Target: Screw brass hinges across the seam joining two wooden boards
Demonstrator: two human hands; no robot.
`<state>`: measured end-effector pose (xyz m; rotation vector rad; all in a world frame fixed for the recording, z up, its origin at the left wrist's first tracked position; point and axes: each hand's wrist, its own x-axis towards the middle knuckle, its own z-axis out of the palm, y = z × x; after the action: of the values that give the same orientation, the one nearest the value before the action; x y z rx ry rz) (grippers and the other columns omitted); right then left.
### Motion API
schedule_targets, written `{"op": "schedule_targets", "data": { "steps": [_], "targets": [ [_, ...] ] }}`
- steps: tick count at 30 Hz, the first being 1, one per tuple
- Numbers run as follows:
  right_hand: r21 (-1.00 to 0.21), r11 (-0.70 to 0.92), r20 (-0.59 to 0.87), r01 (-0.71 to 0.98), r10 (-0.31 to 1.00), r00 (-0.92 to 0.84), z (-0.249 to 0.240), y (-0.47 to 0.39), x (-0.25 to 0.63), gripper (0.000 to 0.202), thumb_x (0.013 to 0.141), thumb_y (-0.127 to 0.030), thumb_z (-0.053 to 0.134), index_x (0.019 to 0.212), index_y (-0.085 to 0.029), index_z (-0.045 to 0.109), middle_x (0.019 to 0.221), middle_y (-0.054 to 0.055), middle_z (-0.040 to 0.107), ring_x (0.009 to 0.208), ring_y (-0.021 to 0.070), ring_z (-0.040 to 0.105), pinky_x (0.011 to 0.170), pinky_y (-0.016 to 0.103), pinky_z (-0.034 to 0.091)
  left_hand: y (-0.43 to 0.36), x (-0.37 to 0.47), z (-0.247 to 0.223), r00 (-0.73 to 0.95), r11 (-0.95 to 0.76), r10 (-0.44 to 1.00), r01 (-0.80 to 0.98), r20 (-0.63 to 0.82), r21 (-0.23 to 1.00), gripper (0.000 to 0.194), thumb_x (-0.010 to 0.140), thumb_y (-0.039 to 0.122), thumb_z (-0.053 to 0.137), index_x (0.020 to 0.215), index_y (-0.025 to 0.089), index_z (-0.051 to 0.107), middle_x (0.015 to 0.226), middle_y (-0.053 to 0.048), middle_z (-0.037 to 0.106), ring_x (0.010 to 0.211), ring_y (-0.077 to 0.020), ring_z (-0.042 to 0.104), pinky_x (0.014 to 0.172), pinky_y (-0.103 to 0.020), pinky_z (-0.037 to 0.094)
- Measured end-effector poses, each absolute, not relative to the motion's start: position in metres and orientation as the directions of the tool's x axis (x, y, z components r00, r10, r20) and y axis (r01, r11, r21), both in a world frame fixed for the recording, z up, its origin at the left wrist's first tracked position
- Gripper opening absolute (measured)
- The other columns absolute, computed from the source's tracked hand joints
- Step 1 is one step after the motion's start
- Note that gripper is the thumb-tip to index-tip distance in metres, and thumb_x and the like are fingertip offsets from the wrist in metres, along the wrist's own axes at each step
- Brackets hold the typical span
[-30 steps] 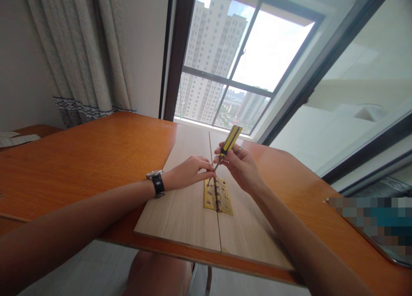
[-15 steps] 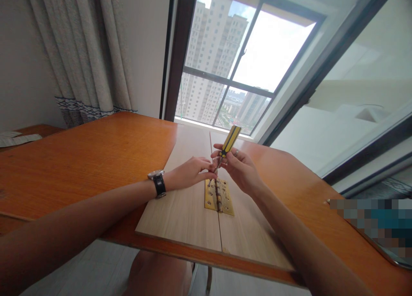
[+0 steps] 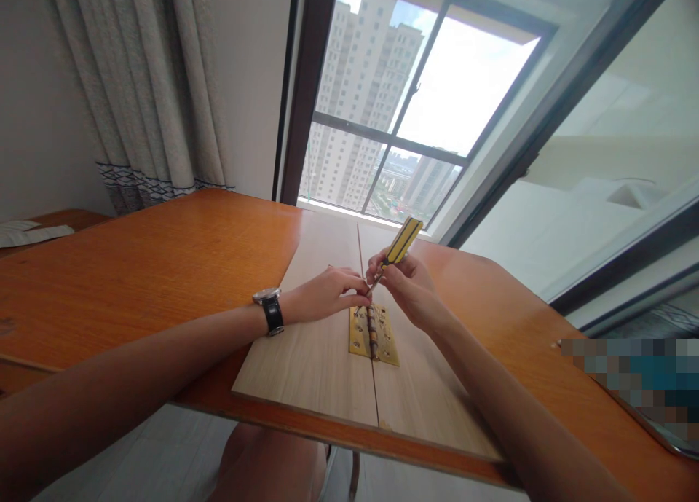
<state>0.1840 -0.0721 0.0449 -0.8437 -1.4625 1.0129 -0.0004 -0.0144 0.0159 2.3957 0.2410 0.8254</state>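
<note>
Yellow-and-black screwdriver tilted over a brass hinge, both hands meeting at its shaft

The screwdriver [image 3: 403, 243] is above the far end of the hinge [image 3: 374, 334], handle leaning up and to the right, shaft slanting down toward the left fingertips. Its tip is hidden by the fingers. The hinge lies open across the seam between the left board [image 3: 306, 363] and the right board [image 3: 426, 407], its knuckle running along the seam.

The right hand [image 3: 409, 283] comes in from the lower right, wrist raised, its fingers closed around the lower handle and upper shaft. The left hand [image 3: 328, 294] reaches in from the left, palm down and low over the left board, thumb and fingertips drawn narrowly together beside the shaft; whether they pinch it or a small part cannot be told. A wristwatch [image 3: 270, 312] sits on the left wrist.

The boards' near edges lie close to the front edge of the table [image 3: 136, 269], above the person's leg [image 3: 273, 462]; their far ends reach toward the window [image 3: 387, 130]. The orange tabletop spreads wide to the left, below the curtain [image 3: 164, 87], and more narrowly to the right, where a pixelated patch [image 3: 644, 378] covers something near the edge.
</note>
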Motion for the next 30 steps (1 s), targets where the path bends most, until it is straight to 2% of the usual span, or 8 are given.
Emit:
{"op": "schedule_targets", "data": {
  "steps": [3, 9, 13, 17, 21, 24, 26, 30],
  "targets": [
    [-0.952, 0.297, 0.307, -0.079, 0.933, -0.188, 0.046, -0.075, 0.184, 0.039, 0.079, -0.054, 0.075, 0.100, -0.021, 0.073, 0.087, 0.005, 0.070, 0.075, 0.0189, 0.064, 0.072, 0.035, 0.051, -0.014, -0.001, 0.016, 0.795, -0.801, 0.333, -0.047, 0.508, 0.597, 0.016, 0.096, 0.024, 0.059, 0.089, 0.015, 0.071, 0.099, -0.006, 0.071, 0.097, -0.0184, 0.064, 0.092, -0.030, 0.046],
    [-0.959, 0.240, 0.272, -0.152, 0.931, -0.246, 0.051, -0.076, 0.186, 0.036, 0.083, -0.047, 0.069, 0.103, -0.019, 0.076, 0.092, 0.008, 0.075, 0.081, 0.0220, 0.068, 0.079, 0.038, 0.052, -0.015, -0.001, 0.017, 0.798, -0.782, 0.335, -0.061, 0.501, 0.620, 0.017, 0.096, 0.024, 0.059, 0.086, 0.014, 0.070, 0.094, -0.005, 0.071, 0.093, -0.0173, 0.064, 0.090, -0.029, 0.046],
    [-0.955, 0.285, 0.297, -0.087, 0.928, -0.224, 0.047, -0.075, 0.186, 0.033, 0.082, -0.049, 0.072, 0.099, -0.021, 0.074, 0.091, 0.007, 0.075, 0.074, 0.0203, 0.067, 0.073, 0.037, 0.054, -0.014, -0.001, 0.017, 0.804, -0.750, 0.342, -0.078, 0.487, 0.656, 0.016, 0.095, 0.022, 0.059, 0.089, 0.015, 0.071, 0.094, -0.005, 0.071, 0.094, -0.0175, 0.064, 0.091, -0.029, 0.047],
    [-0.940, 0.341, 0.338, -0.019, 0.917, -0.211, 0.043, -0.071, 0.187, 0.033, 0.080, -0.050, 0.077, 0.095, -0.021, 0.073, 0.080, 0.003, 0.072, 0.065, 0.0176, 0.064, 0.065, 0.035, 0.054, -0.013, -0.001, 0.017, 0.815, -0.742, 0.327, -0.093, 0.479, 0.664, 0.014, 0.094, 0.020, 0.060, 0.090, 0.015, 0.072, 0.095, -0.005, 0.071, 0.095, -0.0174, 0.064, 0.093, -0.029, 0.047],
    [-0.917, 0.399, 0.391, 0.010, 0.904, -0.172, 0.042, -0.069, 0.188, 0.027, 0.076, -0.043, 0.082, 0.090, -0.021, 0.073, 0.077, 0.001, 0.070, 0.067, 0.0165, 0.063, 0.065, 0.032, 0.054, -0.012, -0.001, 0.018, 0.823, -0.739, 0.320, -0.093, 0.469, 0.667, 0.014, 0.094, 0.019, 0.059, 0.092, 0.015, 0.072, 0.096, -0.006, 0.070, 0.094, -0.0172, 0.064, 0.090, -0.029, 0.047],
    [-0.905, 0.424, 0.413, 0.033, 0.895, -0.170, 0.040, -0.069, 0.187, 0.028, 0.076, -0.043, 0.082, 0.088, -0.021, 0.072, 0.080, 0.002, 0.070, 0.069, 0.0161, 0.063, 0.066, 0.031, 0.054, -0.013, -0.001, 0.018, 0.820, -0.721, 0.316, -0.119, 0.477, 0.683, 0.013, 0.094, 0.017, 0.059, 0.089, 0.014, 0.071, 0.098, -0.006, 0.069, 0.096, -0.0172, 0.064, 0.090, -0.028, 0.048],
    [-0.903, 0.425, 0.409, 0.062, 0.895, -0.178, 0.038, -0.070, 0.188, 0.030, 0.079, -0.045, 0.080, 0.093, -0.021, 0.071, 0.083, 0.003, 0.071, 0.071, 0.0168, 0.064, 0.068, 0.032, 0.054, -0.014, -0.002, 0.019, 0.815, -0.715, 0.309, -0.140, 0.489, 0.685, 0.014, 0.094, 0.016, 0.059, 0.087, 0.014, 0.071, 0.100, -0.006, 0.069, 0.098, -0.0171, 0.064, 0.091, -0.027, 0.048],
    [-0.886, 0.458, 0.439, 0.071, 0.879, -0.186, 0.041, -0.071, 0.191, 0.039, 0.088, -0.052, 0.068, 0.112, -0.021, 0.069, 0.096, 0.006, 0.073, 0.086, 0.0199, 0.066, 0.082, 0.036, 0.052, -0.014, -0.002, 0.019, 0.814, -0.737, 0.323, -0.104, 0.483, 0.667, 0.017, 0.095, 0.020, 0.058, 0.089, 0.014, 0.073, 0.097, -0.005, 0.069, 0.094, -0.0164, 0.065, 0.088, -0.026, 0.048]
  ]
}}
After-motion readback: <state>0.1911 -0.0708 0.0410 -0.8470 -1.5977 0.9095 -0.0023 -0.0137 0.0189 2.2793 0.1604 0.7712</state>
